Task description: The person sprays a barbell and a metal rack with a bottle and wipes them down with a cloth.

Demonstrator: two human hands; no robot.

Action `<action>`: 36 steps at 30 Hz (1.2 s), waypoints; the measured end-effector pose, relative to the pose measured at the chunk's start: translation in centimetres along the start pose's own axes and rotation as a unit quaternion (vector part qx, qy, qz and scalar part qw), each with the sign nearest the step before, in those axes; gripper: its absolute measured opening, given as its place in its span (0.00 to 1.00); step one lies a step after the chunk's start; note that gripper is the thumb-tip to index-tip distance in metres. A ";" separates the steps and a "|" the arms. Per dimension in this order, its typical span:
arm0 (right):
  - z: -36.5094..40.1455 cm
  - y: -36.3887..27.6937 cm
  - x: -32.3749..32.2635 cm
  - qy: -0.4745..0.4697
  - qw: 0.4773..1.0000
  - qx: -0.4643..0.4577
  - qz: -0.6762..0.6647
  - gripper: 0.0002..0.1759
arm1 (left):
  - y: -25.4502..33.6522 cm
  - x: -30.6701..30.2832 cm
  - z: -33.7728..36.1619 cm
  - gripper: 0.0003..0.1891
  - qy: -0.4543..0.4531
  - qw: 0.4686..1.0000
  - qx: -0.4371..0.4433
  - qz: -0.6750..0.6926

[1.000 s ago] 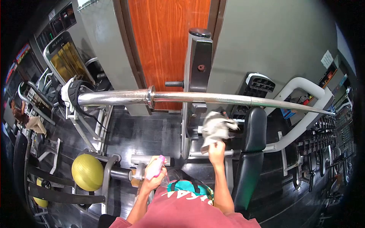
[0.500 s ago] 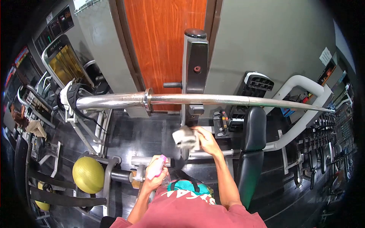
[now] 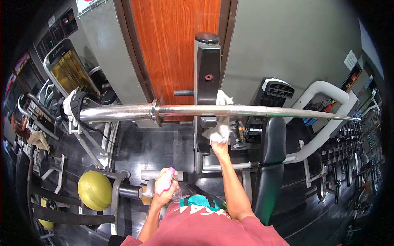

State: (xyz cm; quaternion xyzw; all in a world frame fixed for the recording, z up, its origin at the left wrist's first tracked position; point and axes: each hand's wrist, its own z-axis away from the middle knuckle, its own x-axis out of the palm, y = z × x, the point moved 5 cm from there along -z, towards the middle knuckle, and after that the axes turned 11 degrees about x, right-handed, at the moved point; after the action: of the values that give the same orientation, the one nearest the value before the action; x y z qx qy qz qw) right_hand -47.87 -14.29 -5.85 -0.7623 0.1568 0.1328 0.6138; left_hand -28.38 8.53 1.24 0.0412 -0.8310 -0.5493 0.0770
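Observation:
My left hand [image 3: 165, 192] is closed around a spray bottle with a pink and white head [image 3: 165, 180], held low in front of my shirt. A white cloth [image 3: 218, 132] is in my right hand [image 3: 219, 148], which reaches forward beneath the barbell. The cloth lies along the right side of the dark rack upright [image 3: 207, 76], and part of it shows above the bar. Across the view runs the silver barbell [image 3: 213, 110], passing in front of the upright. My right fingers are partly hidden by the cloth.
A black padded bench [image 3: 273, 164] stands to the right. On the left are a yellow exercise ball [image 3: 95, 190] and a weight machine [image 3: 67, 67]. A wooden door [image 3: 176, 45] is behind the rack. Dumbbells [image 3: 349, 149] line the far right; another person [image 3: 30, 133] is far left.
My right hand has moved forward and up with the cloth, which is now spread along the upright's right side. My left hand keeps the spray bottle in nearly the same place.

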 end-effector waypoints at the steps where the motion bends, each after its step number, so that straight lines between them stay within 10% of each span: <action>1: 0.8 0.5 0.2 -0.076 0.982 0.057 -0.165 0.37 | 0.1 0.1 -0.1 0.17 -0.007 1.000 0.019 -0.016; 3: 3.2 0.8 -0.8 -0.036 0.967 -0.076 -0.239 0.34 | 0.2 0.1 -0.3 0.17 -0.011 0.999 0.041 -0.034; 4: 4.1 -0.9 -1.0 -0.015 0.979 -0.201 -0.039 0.25 | 0.1 0.1 -0.3 0.17 -0.009 0.999 0.035 -0.026; 6: 6.0 4.2 0.8 -0.027 0.994 -0.092 0.054 0.17 | 0.0 0.2 -0.3 0.17 -0.005 0.999 0.030 -0.016; 7: 7.5 7.3 2.5 -0.058 0.987 0.082 -0.124 0.18 | 0.1 0.3 -0.4 0.18 -0.019 0.999 0.022 -0.039; 10: 10.6 8.1 3.2 -0.016 0.999 -0.043 0.018 0.19 | -0.1 0.5 -0.6 0.17 -0.028 0.998 0.013 -0.056; 15: 12.0 9.7 5.2 -0.002 0.980 0.165 -0.107 0.19 | 0.0 0.7 -0.6 0.16 -0.023 0.998 0.032 -0.041; 20: 11.7 7.6 5.8 -0.039 0.773 0.319 -0.547 0.19 | 0.2 0.2 0.3 0.15 -0.011 0.998 0.023 -0.048; 29: 14.6 -4.6 0.8 -0.208 0.787 0.398 -0.423 0.24 | -0.2 0.9 -0.2 0.16 -0.052 0.994 0.009 -0.098; 33: 15.3 -2.2 0.1 -0.207 0.844 0.277 -0.411 0.22 | -0.1 2.0 -0.3 0.17 -0.051 0.998 -0.034 -0.019; 36: 15.5 -6.4 -4.2 0.021 0.983 -0.178 -0.025 0.17 | 0.0 1.9 -0.3 0.18 -0.065 0.997 -0.013 -0.033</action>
State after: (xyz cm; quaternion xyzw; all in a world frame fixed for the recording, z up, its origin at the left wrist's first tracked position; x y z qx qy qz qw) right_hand -49.31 2.50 -1.72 -0.8659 0.1240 0.1274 0.4676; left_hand -30.20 7.95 1.56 0.0320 -0.8250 -0.5642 0.0056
